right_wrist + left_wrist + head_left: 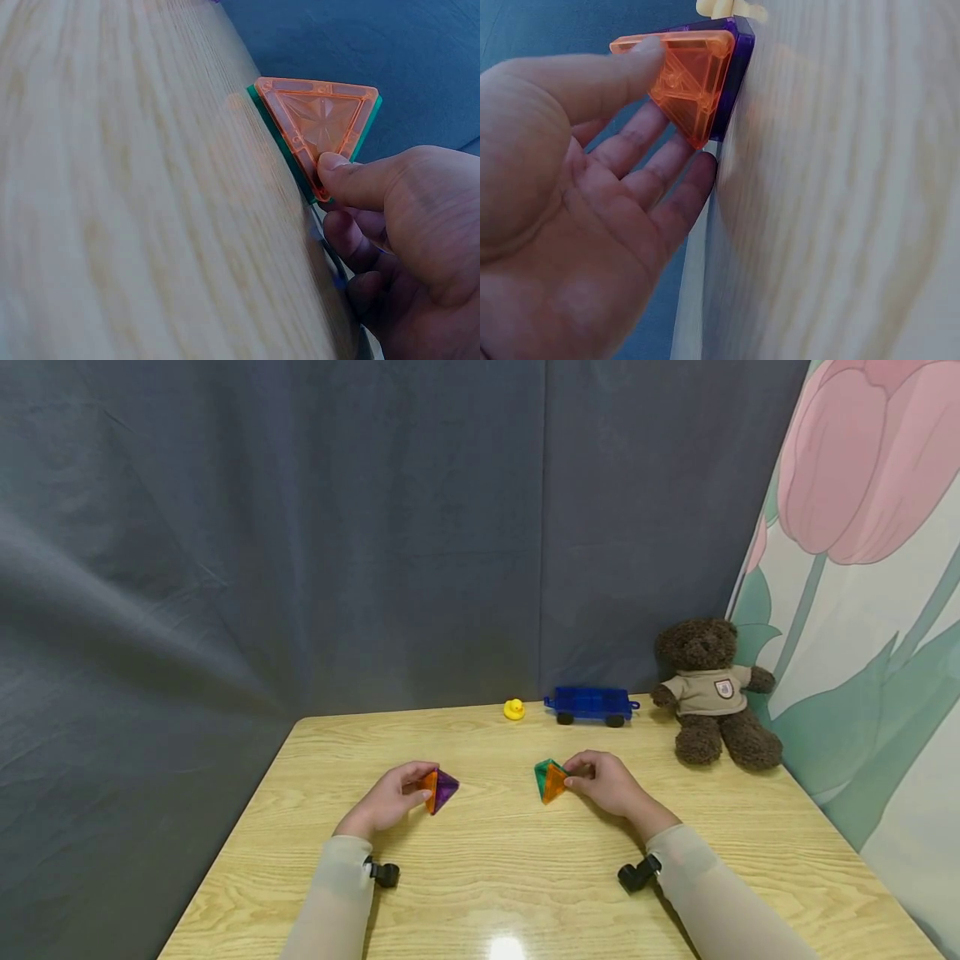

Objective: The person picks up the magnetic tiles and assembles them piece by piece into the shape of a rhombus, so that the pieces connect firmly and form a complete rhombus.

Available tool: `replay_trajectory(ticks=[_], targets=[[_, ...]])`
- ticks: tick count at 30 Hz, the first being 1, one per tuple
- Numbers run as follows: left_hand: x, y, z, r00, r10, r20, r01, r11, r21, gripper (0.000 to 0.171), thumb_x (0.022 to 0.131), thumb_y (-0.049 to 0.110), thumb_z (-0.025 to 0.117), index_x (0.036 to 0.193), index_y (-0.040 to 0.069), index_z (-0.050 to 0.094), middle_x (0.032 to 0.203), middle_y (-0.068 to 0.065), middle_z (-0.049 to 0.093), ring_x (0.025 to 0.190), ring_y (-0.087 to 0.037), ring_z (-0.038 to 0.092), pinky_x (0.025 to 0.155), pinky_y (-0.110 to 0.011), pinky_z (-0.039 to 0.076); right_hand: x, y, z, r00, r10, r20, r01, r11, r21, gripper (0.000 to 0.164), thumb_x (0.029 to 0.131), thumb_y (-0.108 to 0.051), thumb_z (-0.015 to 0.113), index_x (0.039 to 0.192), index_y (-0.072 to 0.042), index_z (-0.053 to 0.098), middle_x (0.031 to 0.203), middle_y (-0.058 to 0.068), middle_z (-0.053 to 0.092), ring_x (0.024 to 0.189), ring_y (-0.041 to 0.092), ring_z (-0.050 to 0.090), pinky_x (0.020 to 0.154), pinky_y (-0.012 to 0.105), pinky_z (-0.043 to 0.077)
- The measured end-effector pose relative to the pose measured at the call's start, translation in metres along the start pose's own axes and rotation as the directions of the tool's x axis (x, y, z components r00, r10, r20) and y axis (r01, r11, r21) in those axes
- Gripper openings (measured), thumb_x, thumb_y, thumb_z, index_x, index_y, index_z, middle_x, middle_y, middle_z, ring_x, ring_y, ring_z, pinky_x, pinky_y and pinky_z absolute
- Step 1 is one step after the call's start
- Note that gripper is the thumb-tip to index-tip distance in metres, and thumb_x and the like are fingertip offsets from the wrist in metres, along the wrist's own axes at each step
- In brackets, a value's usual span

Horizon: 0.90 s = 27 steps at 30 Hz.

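Observation:
On the left side of the table, my left hand (392,797) pinches a translucent orange triangular magnetic tile (697,67) joined to a purple one (446,787). The thumb lies on the orange face in the left wrist view, and the other fingers spread behind. To the right, my right hand (609,787) grips a second pair: an orange triangular magnetic tile (322,124) with a green one (543,772) behind it. Thumb and fingers hold this pair by one corner. A gap of bare wood separates the two pairs. Whether either pair touches the table is hard to tell.
Along the back of the wooden table (480,877) stand a small yellow rubber duck (513,710) and a blue toy wagon (592,703). A brown teddy bear (708,693) sits at the back right, by the flower-painted wall. A dark curtain (420,543) hangs behind.

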<state>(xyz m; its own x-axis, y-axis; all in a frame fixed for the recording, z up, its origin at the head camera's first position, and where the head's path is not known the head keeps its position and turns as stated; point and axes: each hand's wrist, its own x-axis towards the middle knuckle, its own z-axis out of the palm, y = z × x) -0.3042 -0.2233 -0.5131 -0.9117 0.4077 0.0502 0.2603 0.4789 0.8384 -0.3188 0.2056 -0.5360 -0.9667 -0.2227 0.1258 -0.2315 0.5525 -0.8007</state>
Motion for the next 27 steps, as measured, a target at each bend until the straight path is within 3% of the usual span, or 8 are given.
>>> replay_trajectory(ticks=[15, 27], targets=[[0.004, 0.002, 0.006, 0.999, -0.027, -0.043, 0.028, 0.999, 0.015, 0.035, 0.1, 0.013, 0.073, 0.135, 0.011, 0.067, 0.125, -0.003, 0.07, 0.118, -0.027, 0.064, 0.102, -0.046, 0.052, 0.0, -0.001, -0.001, 1.0, 0.009, 0.012, -0.009, 1.0, -0.001, 0.014, 0.096, -0.013, 0.078, 0.11, -0.011, 0.076, 0.102, 0.002, 0.073, 0.08, 0.019, 0.061, 0.07, 0.034, 0.052], [0.007, 0.002, 0.011, 1.0, -0.004, -0.013, 0.005, 1.0, 0.031, 0.03, 0.1, 0.014, 0.074, 0.129, 0.012, 0.07, 0.119, -0.003, 0.071, 0.109, -0.022, 0.067, 0.096, -0.044, 0.055, 0.0, -0.002, 0.0, 1.0, -0.013, 0.022, 0.014, 1.0, -0.007, 0.017, 0.095, -0.012, 0.079, 0.112, -0.012, 0.077, 0.103, 0.001, 0.073, 0.078, 0.02, 0.057, 0.068, 0.034, 0.05]])
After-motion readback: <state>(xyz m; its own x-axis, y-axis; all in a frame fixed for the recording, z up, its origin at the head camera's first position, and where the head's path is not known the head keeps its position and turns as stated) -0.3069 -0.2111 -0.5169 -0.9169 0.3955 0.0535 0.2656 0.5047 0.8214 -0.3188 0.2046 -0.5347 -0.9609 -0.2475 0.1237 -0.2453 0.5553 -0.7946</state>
